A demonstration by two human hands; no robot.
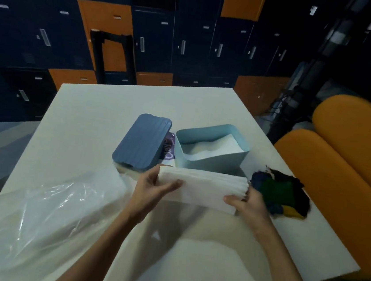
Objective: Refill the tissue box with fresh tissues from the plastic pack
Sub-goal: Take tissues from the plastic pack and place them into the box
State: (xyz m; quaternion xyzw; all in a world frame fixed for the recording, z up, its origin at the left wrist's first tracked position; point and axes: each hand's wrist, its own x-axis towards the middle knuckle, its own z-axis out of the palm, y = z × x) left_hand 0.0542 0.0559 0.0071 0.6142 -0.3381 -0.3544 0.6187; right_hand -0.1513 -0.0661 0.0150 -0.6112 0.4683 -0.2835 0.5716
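- Left hand (pixel 151 187) and right hand (pixel 250 203) each grip one end of a tissue stack (pixel 202 188), thumbs on the near face and fingers wrapped behind. Both are closed firmly on it.
- The stack is held off the table (pixel 90 118), just in front of the tissue box (pixel 212 164), and is not in yet.
- The box is open, with white tissues (pixel 211 146) already inside. It looks partly filled.
- The lid (pixel 140 142) is off, lying just left of the box.
- The plastic pack (pixel 45 205) lies slack at near left and looks emptied, though I can't be sure.
- Left to do, by my read: lower this stack in and put the lid back on.
- A purple printed wrapper (pixel 169 149) sits between the lid and the box.
- A dark cloth bundle (pixel 282 193) is on the table beside the right hand.
- The table is pale and the room dim, with navy and orange lockers (pixel 156 40) behind and an orange seat (pixel 338 169) at right.
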